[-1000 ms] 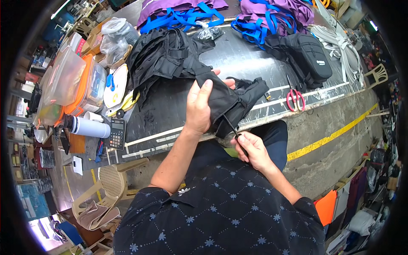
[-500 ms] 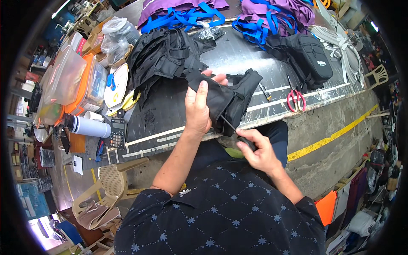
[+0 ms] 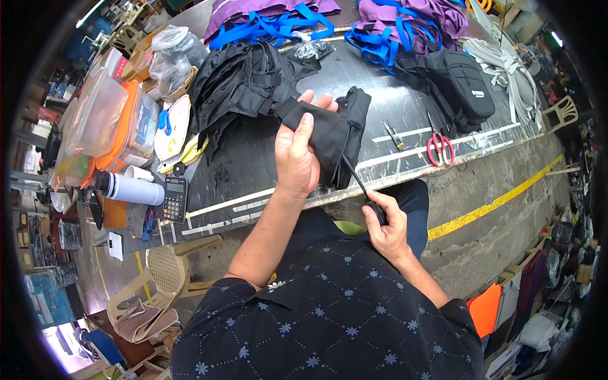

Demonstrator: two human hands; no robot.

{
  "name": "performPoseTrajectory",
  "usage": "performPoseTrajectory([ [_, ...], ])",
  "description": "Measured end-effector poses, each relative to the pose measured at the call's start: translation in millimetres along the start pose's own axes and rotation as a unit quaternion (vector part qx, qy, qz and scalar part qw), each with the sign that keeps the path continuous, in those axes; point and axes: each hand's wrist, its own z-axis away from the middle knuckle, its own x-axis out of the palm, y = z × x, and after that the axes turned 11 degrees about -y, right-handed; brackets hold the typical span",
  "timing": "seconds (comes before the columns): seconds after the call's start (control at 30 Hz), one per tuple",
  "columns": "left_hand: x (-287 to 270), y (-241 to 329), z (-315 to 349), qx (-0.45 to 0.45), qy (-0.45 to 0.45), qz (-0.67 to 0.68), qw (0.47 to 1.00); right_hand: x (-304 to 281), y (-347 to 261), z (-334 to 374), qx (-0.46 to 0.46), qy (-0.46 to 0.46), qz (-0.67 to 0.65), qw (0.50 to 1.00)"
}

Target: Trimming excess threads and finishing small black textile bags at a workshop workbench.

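Note:
My left hand (image 3: 296, 149) grips a small black fabric bag (image 3: 327, 142) above the table's front edge, thumb across its near side and fingertips showing beyond it. My right hand (image 3: 387, 229) is closed around the dark handle of a screwdriver-like tool (image 3: 356, 175) with a long thin shaft. Its shaft points up and left, and its tip meets the bag's lower right side; whether it goes inside I cannot tell. Behind my left hand lies a heap of black bags (image 3: 244, 82) with straps. Red-handled scissors (image 3: 440, 150) and a small cutter (image 3: 394, 137) lie to the right.
A finished-looking black bag (image 3: 465, 88) and purple bags with blue straps (image 3: 415, 28) lie at the back. On the left are a calculator (image 3: 175, 198), a bottle (image 3: 134, 189) and plastic boxes (image 3: 95, 120). A woven-seat chair (image 3: 166, 269) stands below the table's left end.
The bag's far right part has swung up and left, so it stands more upright. My right hand has moved slightly down and right, and more of the shaft shows.

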Motion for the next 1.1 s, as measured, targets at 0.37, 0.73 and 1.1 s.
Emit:
performPoseTrajectory([
  [0.37,1,-11,4,-0.008,-0.002,-0.015,1.000,20,4,-11,0.080,-0.020,-0.252,0.964],
  [0.73,-24,18,1,-0.021,0.041,0.019,0.999,-22,10,-31,-0.055,-0.070,-0.007,0.996],
  [1.1,-21,6,6,-0.028,0.004,-0.038,0.999,-14,-4,-36,0.005,-0.115,-0.029,0.993],
])
